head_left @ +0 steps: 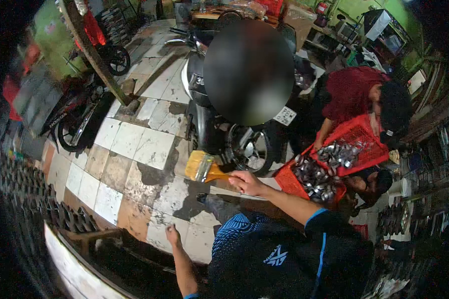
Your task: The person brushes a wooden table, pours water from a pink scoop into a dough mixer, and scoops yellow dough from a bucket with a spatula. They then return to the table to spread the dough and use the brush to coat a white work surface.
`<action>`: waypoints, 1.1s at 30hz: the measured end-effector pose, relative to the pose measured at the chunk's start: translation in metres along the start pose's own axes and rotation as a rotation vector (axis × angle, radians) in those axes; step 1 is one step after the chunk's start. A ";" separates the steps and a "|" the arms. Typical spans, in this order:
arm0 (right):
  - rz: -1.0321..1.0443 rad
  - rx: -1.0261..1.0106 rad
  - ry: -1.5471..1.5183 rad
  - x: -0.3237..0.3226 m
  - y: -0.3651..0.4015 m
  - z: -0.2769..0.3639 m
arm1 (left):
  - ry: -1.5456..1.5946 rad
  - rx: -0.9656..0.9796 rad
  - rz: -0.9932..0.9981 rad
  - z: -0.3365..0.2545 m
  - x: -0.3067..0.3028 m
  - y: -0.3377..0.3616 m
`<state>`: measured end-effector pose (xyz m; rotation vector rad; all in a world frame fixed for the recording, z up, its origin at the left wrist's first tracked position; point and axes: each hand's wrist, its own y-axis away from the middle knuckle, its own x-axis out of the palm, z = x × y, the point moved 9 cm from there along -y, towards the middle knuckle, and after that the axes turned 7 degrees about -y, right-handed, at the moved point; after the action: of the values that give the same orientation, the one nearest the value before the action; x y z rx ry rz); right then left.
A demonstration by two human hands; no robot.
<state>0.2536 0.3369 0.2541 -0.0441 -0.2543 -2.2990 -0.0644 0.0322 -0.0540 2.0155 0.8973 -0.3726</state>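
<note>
1. Because the right hand (247,183) had closed around the end of the handle, the wide brush (202,168) pointed away from the person, its bristles free of the fingers, probably to keep them unobstructed.
2. The brush was above the tiled floor (149,144), near the rear wheel (267,155) of a motorcycle in the view; whether it touched anything cannot be told.
3. The left hand (173,235) was lower, over the floor, its fingers partly curled. Nothing showed in it, though its inner side was hidden, so how far it was closed cannot be told.
4. Beyond the right forearm, a co-worker (351,89) had a hand (319,143) at the near left corner of the upper red crate (376,152). That crate was tilted beside the lower red crate (285,180), perhaps so its metal pieces (338,155) could slide over that edge while the side walls contained them.
</note>
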 end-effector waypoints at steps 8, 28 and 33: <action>0.267 -0.162 -0.076 0.167 -0.290 0.056 | -0.103 -0.371 -0.034 0.187 -0.101 -0.006; 0.301 -0.621 0.491 0.643 -0.817 0.183 | 0.434 -0.380 -0.449 -0.014 -0.523 -0.415; 0.374 -0.936 0.486 0.773 -0.930 0.196 | 0.349 -0.337 -0.626 -0.076 -0.666 -0.528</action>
<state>-0.9627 0.4221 0.3756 -0.0039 0.9940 -1.7959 -0.9108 -0.0190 0.0441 1.4761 1.6939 -0.1851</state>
